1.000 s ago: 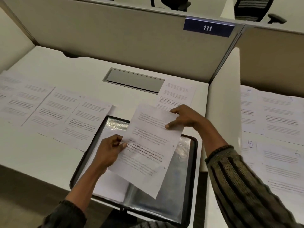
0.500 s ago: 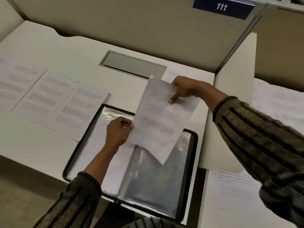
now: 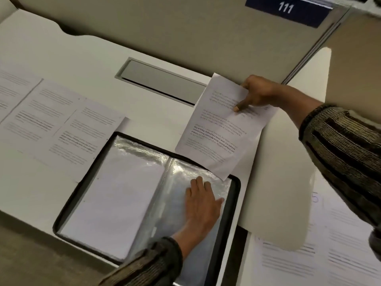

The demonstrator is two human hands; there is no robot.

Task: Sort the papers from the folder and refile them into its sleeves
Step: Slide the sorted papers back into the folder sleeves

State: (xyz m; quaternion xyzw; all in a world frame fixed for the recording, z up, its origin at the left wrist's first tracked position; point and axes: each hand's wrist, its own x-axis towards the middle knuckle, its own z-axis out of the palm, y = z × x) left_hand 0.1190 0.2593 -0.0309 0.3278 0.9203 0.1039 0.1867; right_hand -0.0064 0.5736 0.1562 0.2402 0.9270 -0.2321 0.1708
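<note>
— Where's the paper?
— My right hand pinches the printed sheet near its top edge, holding it over the desk. Its lower corner overlaps the far right corner of the open display folder.
— And the left?
— My left hand lies flat, fingers straight, on the folder's right clear sleeve.

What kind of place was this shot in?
Probably an open-plan office or study hall: a white desk walled by beige cubicle partitions, a blue number plate reading 111, and a grey cable hatch set in it.
</note>
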